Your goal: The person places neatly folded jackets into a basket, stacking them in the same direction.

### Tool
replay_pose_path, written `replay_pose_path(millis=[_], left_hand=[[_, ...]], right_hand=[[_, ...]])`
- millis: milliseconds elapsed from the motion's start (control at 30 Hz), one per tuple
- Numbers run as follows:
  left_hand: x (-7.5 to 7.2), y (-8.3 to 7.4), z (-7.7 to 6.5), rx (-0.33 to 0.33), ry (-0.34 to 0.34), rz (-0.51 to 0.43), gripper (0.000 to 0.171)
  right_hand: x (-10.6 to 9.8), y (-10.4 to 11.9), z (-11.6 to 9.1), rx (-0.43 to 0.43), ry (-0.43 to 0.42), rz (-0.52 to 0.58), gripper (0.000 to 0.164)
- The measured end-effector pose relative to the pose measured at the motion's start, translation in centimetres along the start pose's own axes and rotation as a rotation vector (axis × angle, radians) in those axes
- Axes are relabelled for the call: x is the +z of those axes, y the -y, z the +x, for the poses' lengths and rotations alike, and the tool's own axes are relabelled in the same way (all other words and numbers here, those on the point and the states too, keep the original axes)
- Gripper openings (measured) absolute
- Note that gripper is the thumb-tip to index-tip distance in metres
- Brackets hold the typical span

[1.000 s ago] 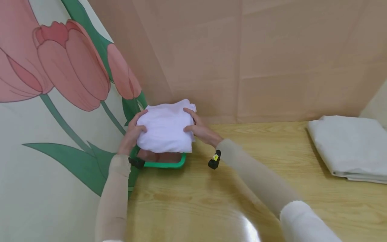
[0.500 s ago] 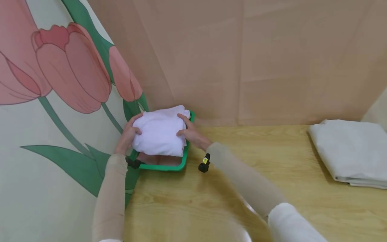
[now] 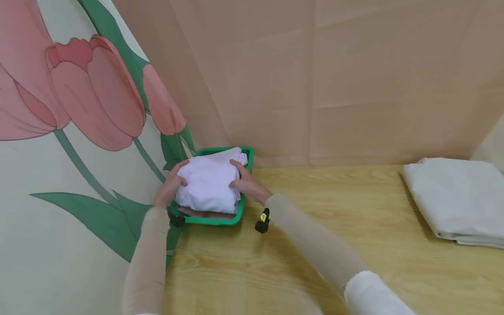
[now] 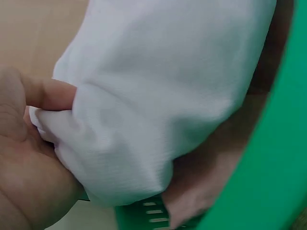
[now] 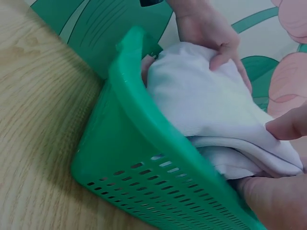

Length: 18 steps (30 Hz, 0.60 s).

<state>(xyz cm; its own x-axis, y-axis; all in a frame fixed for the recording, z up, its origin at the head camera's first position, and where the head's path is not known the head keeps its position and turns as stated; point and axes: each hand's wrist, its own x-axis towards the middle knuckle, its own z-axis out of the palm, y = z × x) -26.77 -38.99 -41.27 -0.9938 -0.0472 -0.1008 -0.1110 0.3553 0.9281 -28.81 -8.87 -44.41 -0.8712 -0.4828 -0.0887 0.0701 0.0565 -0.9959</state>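
A folded white cloth (image 3: 208,181) sits within the mouth of a green plastic basket (image 3: 212,220), gripped from both sides. My left hand (image 3: 169,186) holds its left edge, thumb on top; in the left wrist view that hand (image 4: 33,163) pinches a corner of the fabric. On the opposite edge, my right hand (image 3: 250,183) grips the cloth with fingers over the top. The right wrist view shows the folded layers close to the basket's slotted wall (image 5: 144,167). Under the white cloth lies a brownish-pink cloth (image 4: 206,167), mostly covered.
The basket stands on a wood-grain surface (image 3: 315,245), tucked against a tulip-painted wall panel (image 3: 90,227) on the left and a brown cloth backdrop (image 3: 315,109) behind. Far to the right lies a folded off-white cloth (image 3: 460,199).
Both hands have lowered the white cloth and moved it slightly left, from above the basket down into its mouth. More of the green rim shows around it now.
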Motion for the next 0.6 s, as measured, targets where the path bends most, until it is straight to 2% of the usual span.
replay_pose_path(millis=[233, 400, 600], left_hand=[[1.6, 2.7, 1.2, -0.011, 0.014, 0.106, 0.093], [2.4, 2.7, 1.4, -0.015, 0.032, 0.15, 0.092], [2.1, 2.8, 1.0, -0.035, 0.024, 0.182, 0.088]], right_hand=[[0.1, -0.7, -0.1, -0.03, 0.03, 0.021, 0.09], [0.2, -0.5, -0.1, -0.033, 0.01, 0.017, 0.088], [0.3, -0.3, 0.0, 0.003, 0.049, -0.008, 0.088]])
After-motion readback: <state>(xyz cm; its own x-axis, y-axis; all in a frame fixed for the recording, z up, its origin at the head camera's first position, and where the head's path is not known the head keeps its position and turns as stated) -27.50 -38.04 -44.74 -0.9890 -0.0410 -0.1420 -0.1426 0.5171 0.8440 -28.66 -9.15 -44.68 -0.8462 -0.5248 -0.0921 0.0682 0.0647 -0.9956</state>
